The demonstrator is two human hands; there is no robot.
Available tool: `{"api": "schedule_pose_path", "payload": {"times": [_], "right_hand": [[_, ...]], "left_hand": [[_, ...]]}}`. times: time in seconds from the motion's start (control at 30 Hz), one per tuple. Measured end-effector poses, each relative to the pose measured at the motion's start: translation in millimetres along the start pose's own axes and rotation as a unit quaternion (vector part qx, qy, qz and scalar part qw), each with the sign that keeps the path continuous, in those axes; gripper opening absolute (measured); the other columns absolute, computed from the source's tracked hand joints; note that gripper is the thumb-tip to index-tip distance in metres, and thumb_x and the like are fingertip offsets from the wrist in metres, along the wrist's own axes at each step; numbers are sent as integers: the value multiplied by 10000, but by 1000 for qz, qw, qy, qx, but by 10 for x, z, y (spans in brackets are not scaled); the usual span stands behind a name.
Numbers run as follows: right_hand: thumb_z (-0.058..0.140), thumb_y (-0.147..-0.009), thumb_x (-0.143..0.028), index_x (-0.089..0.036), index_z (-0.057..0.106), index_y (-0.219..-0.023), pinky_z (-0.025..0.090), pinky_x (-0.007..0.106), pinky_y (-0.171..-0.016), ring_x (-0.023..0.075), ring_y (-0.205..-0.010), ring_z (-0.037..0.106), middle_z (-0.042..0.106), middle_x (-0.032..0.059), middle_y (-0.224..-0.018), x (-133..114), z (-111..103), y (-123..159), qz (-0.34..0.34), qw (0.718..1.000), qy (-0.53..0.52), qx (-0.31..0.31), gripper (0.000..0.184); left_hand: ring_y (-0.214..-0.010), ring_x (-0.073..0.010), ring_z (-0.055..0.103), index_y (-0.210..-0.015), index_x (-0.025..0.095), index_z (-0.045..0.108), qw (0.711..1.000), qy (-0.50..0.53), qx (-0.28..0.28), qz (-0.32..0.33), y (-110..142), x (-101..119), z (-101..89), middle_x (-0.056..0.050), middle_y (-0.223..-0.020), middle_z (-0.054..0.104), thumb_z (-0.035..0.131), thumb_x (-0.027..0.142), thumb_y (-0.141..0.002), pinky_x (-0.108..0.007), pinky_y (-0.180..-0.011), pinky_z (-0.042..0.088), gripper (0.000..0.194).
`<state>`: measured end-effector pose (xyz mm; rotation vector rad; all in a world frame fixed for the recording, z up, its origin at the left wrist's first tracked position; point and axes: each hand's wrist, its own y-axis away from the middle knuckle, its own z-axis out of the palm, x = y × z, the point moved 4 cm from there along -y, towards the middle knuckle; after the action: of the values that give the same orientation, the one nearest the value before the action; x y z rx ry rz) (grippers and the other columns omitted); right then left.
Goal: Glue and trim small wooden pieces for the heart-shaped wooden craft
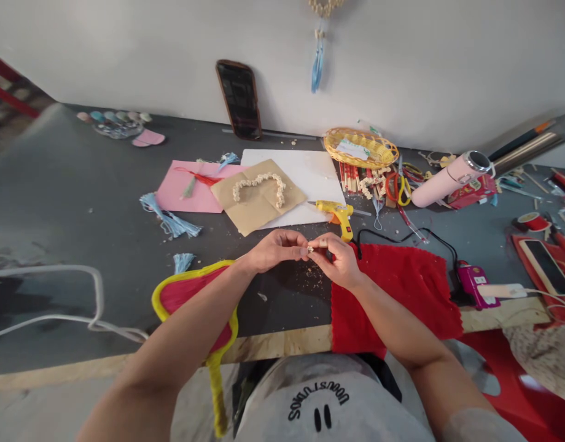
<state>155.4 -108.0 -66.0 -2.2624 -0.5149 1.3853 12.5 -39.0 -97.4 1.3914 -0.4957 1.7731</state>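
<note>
Left hand (282, 250) and right hand (341, 263) meet near the middle of the frame, each pinching thumb to finger on a small pale piece (311, 250); it's right between the fingertips, both hands touching it, so neither counts as nearer; too tiny and covered up to tell its long axis, sorry; yellow glue gun (336, 212) is just above the right hand, which is the closer one, nozzle pointing left; up and left of both hands there's a curved strand (259, 180) of similar pale bits on brown paper (250, 216), arching side to side, open toward the bottom of the frame; red cloth (402, 288) spreads over the bench (102, 215) lower right, pink phone-free paper (172, 193) sits further left.
</note>
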Motion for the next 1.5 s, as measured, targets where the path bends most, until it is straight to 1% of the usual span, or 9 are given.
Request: {"api": "schedule_pose_path", "payload": {"times": [0.27,0.5,0.73,0.97,1.03,1.17,1.3,1.37,1.5], "right_hand": [[621,-902,-244,-211,649,-967,568,283,-743,149,-824,669,687,53,-886,29,10,2,-1,1000,9,-7,78],[631,-896,-238,-209,650,-962,567,266,-732,143,-818,668,687,49,-882,12,5,-5,1,1000,7,-6,75],[625,-903,-261,-211,645,-953,573,283,-737,148,-818,671,693,52,-878,30,12,1,-3,1000,20,-8,73],[637,-897,-263,-210,649,-953,568,279,-741,148,-815,674,694,52,-874,43,18,8,-8,1000,12,-8,78],[636,-897,-281,-212,650,-955,567,281,-730,150,-805,672,691,52,-871,48,19,12,-1,1000,11,-12,92],[665,-874,-327,-210,636,-1002,559,268,-684,144,-765,659,681,50,-883,52,13,16,22,1000,3,-16,176],[636,-892,-269,-211,638,-990,563,283,-724,154,-824,660,677,59,-898,17,-5,10,-2,1000,1,-3,114],[624,-895,-240,-213,640,-980,561,273,-687,149,-800,652,670,60,-895,6,-14,6,-8,1000,0,2,91],[623,-888,-237,-214,634,-967,539,252,-594,117,-660,603,658,49,-880,11,-29,5,2,1000,7,6,83]], "left_hand": [[-640,-102,584,-752,105,696,1000,-5,1,-2,2,5,-10,-46,-695,692,805,340,-697,-219,-636,438,265],[-630,-100,577,-756,104,694,1000,-16,2,-3,6,12,-12,-55,-693,697,768,358,-740,-216,-623,434,266],[-647,-102,583,-749,98,691,1000,-18,-6,3,-3,10,-11,-49,-695,682,779,343,-727,-215,-638,437,261],[-649,-104,577,-745,104,691,1000,-21,-2,-3,0,20,-3,-41,-692,673,793,347,-705,-212,-633,442,266],[-638,-102,568,-736,106,689,1000,-23,-1,-6,0,18,-1,-35,-681,664,792,353,-706,-210,-621,438,270],[-600,-89,542,-741,102,696,1000,-8,-2,0,3,7,-5,-29,-659,647,776,361,-734,-202,-585,411,271],[-615,-89,546,-782,97,721,1000,-3,-17,9,4,-11,3,-51,-701,676,769,361,-751,-204,-593,415,270],[-625,-90,552,-792,97,722,1000,0,-17,9,0,-14,5,-59,-721,687,777,360,-745,-205,-603,424,272],[-619,-97,559,-793,100,704,1000,8,8,8,-11,-10,-7,-54,-703,682,800,385,-711,-207,-595,430,312]]}}
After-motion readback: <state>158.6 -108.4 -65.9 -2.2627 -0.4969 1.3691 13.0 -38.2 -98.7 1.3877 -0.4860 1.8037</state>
